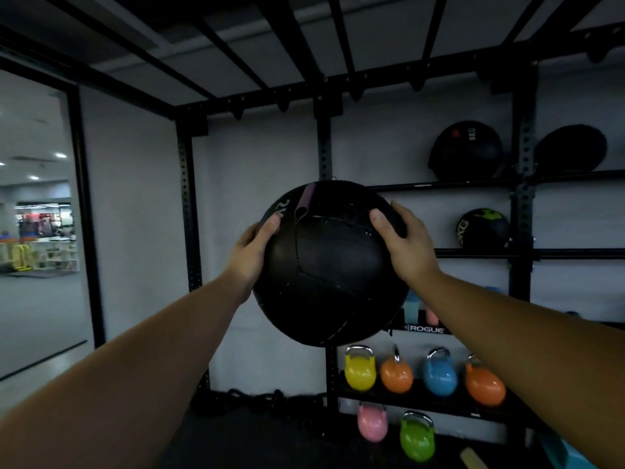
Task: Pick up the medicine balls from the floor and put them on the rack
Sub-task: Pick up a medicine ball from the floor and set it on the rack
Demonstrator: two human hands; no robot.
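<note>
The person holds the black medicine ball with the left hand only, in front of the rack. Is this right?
Not quite: both hands hold it. The head view shows the left hand and the right hand gripping opposite sides of the black medicine ball, in front of the rack.

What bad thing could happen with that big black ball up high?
The medicine ball is held only by the left hand and right hand at its sides, so it might slip and fall toward the kettlebells below. Its cover looks torn near the purple strip, so it could rip further.
</note>
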